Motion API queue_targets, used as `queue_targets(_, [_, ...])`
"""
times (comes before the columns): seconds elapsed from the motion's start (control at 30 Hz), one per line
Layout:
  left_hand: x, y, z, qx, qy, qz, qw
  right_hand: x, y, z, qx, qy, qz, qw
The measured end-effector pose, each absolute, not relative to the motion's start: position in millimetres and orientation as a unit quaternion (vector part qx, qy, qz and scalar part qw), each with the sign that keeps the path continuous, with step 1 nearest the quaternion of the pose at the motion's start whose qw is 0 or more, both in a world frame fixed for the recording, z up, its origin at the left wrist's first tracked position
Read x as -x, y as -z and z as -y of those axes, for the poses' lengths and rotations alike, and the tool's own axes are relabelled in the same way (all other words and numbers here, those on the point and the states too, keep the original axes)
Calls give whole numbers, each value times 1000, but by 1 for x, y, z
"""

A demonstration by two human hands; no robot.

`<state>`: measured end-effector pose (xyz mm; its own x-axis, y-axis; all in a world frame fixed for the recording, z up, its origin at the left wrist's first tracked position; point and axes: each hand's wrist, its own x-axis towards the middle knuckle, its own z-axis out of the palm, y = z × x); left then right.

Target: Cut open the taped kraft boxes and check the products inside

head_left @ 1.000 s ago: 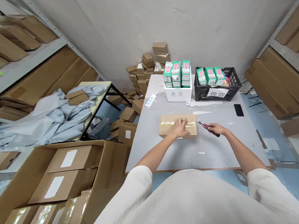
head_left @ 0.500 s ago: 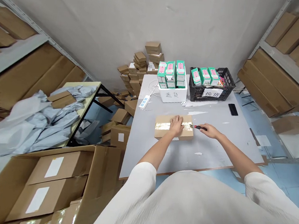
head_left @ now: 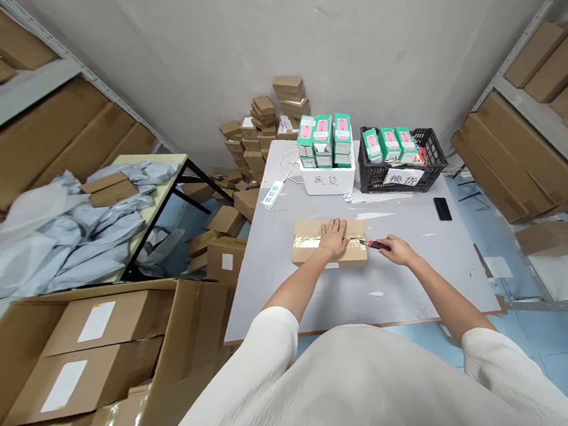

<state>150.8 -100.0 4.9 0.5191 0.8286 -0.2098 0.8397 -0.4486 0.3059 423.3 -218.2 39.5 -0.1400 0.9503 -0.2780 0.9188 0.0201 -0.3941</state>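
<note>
A closed cardboard box [head_left: 307, 232] with shiny tape along its top lies on the grey table [head_left: 276, 292]. Flat on the box's top, near its middle, rests my left hand [head_left: 334, 238], fingers spread. My right hand [head_left: 397, 249] is wrapped round a red and black utility knife [head_left: 377, 245], just right of the box. The knife's tip meets the taped seam at the box's right end.
Behind the box stand a white bin [head_left: 328, 181] and a black crate [head_left: 402, 179], both holding green boxes. A phone [head_left: 442, 209] lies at right, a power strip [head_left: 272, 194] at left. A large open carton [head_left: 195, 345] stands lower left.
The fingers of my left hand have spread slightly on the box. My right hand and the knife have shifted very little, with the tip still at the box's right end.
</note>
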Motion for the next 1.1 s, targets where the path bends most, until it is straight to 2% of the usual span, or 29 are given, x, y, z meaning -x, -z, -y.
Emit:
queue_targets(0.23, [-147, -4, 110, -862, -14, -481, 159, -423, -34, 224, 676, -242, 693, 67])
queue_targets(0.43, [-145, -5, 113, -866, -24, -479, 141, -423, -30, 220, 670, -245, 698, 64])
queue_targets(0.7, [-144, 3, 115, -877, -38, -468, 102, -431, -10, 221, 663, -174, 724, 84])
queue_targets(0.8, [-144, 4, 115, -876, -44, -469, 102, -445, -6, 219, 657, -163, 730, 94])
queue_targets(0.93, [-143, 7, 115, -873, -63, -469, 121, -470, -6, 217, 717, -147, 664, 152])
queue_targets(1.1, [-144, 12, 115, -864, -95, -471, 153, -474, -6, 214, 706, -172, 664, 175])
